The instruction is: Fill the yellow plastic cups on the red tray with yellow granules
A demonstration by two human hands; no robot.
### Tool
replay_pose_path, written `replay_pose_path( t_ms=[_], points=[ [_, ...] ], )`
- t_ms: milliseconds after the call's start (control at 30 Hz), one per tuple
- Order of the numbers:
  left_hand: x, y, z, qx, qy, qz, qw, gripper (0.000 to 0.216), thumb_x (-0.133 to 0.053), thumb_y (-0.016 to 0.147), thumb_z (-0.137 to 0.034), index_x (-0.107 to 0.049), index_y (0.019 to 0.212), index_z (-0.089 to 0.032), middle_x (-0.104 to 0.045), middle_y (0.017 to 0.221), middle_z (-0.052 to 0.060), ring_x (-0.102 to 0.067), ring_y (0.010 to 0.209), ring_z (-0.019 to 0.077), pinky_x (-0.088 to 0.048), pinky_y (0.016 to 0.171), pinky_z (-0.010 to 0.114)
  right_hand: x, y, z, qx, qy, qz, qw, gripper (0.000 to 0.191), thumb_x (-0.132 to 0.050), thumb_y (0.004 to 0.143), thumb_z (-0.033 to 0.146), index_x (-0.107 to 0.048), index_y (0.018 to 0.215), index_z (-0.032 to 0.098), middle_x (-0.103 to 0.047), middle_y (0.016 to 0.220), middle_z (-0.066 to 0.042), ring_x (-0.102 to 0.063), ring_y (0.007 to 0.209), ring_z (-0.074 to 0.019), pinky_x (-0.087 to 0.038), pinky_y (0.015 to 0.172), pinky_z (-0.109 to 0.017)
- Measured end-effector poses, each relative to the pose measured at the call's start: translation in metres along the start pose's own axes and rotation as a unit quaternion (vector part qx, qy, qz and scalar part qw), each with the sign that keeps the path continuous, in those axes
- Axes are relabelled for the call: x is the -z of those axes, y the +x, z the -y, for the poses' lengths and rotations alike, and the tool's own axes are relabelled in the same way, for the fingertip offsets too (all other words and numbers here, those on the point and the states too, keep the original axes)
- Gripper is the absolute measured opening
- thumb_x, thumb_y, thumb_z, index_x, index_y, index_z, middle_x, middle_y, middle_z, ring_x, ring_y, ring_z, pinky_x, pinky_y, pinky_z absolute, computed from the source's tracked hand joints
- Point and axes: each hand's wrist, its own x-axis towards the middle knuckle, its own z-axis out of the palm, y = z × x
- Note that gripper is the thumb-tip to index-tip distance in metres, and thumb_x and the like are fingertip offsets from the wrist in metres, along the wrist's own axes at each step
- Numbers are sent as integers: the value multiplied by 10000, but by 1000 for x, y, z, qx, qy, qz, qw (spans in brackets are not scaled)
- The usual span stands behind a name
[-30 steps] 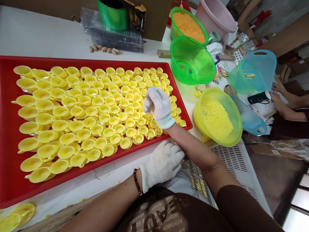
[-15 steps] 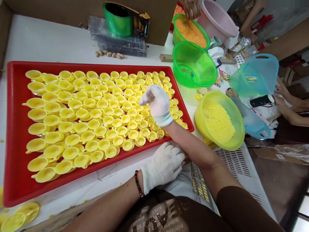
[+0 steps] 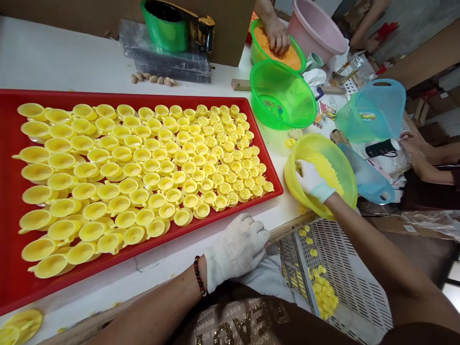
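A long red tray (image 3: 9, 268) on the white table holds several rows of small yellow plastic cups (image 3: 136, 167). My right hand (image 3: 312, 180), in a white glove, reaches into the yellow bowl (image 3: 345, 167) of small yellow pellets, fingers curled down into the heap. My left hand (image 3: 237, 249), also gloved, rests at the table's near edge with fingers curled loosely; nothing shows in it.
A green bowl (image 3: 283, 96) stands behind the yellow one. Another person's hand (image 3: 276, 36) is in a green bowl of orange pellets (image 3: 257, 52). A pink tub (image 3: 316, 28), teal baskets (image 3: 373, 112) and a white perforated crate (image 3: 341, 268) with yellow pieces lie to the right.
My right hand left the cups on the tray and moved right into the yellow bowl. Another person's hand went down into the orange pellets. My left hand stayed put.
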Motion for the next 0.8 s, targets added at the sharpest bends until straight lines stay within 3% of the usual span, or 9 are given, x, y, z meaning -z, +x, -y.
replay_pose_path(
  t_ms=[100, 200, 333, 467, 533, 633, 800],
  points=[
    [-2, 1, 2, 5, 12, 7, 1000, 229, -445, 1019, -278, -634, 951, -168, -682, 982, 58, -598, 900, 230, -454, 893, 395, -22, -14, 6, -1, 73, 24, 997, 226, -475, 933, 383, -578, 997, 192, -652, 1016, -141, -605, 967, -281, -472, 934, -434],
    [-1, 1, 5, 8, 19, 10, 1000, 219, -443, 1014, -263, -625, 931, -172, -677, 973, 53, -596, 905, 225, -452, 908, 392, -21, -14, 7, -18, 192, 38, 980, 270, -519, 913, 444, -469, 746, 238, -541, 743, -50, -498, 727, -214, -450, 765, -373],
    [1, 0, 5, 10, 21, 10, 1000, 194, -467, 1002, -268, -622, 937, -172, -678, 985, 49, -598, 919, 224, -453, 913, 387, 6, 0, -10, -45, 300, 82, 949, 273, -378, 945, 461, -430, 769, 259, -422, 674, 6, -342, 539, -158, -326, 536, -336],
    [-1, 0, 2, 7, 18, 0, 1000, 216, -450, 1015, -267, -629, 939, -174, -683, 974, 44, -601, 893, 214, -452, 898, 376, 41, 6, -7, -48, 423, 116, 897, 299, -225, 980, 422, -340, 750, 270, -270, 662, 57, -225, 483, -126, -213, 494, -310],
    [-4, -1, 2, 7, 16, -10, 1000, 229, -437, 1025, -266, -628, 940, -174, -684, 967, 45, -603, 889, 209, -448, 899, 368, 52, 2, 19, -44, 489, 118, 863, 352, -246, 1006, 481, -309, 733, 269, -176, 647, 84, -113, 469, -107, -141, 479, -296],
    [-6, -2, 1, 5, 15, -12, 1000, 221, -448, 1023, -273, -626, 940, -173, -686, 966, 49, -601, 885, 207, -445, 890, 367, 51, -10, 87, -13, 581, 133, 803, 409, -396, 996, 579, -336, 739, 267, -118, 612, 105, -37, 452, -86, -84, 452, -279],
    [-4, -2, 2, 7, 18, -5, 1000, 223, -450, 1019, -291, -633, 959, -179, -684, 991, 56, -597, 904, 216, -444, 865, 380, 8, -24, 216, 21, 716, 188, 672, 491, -640, 875, 669, -403, 759, 254, -219, 548, 114, -134, 399, -59, -112, 389, -250]
  ],
)
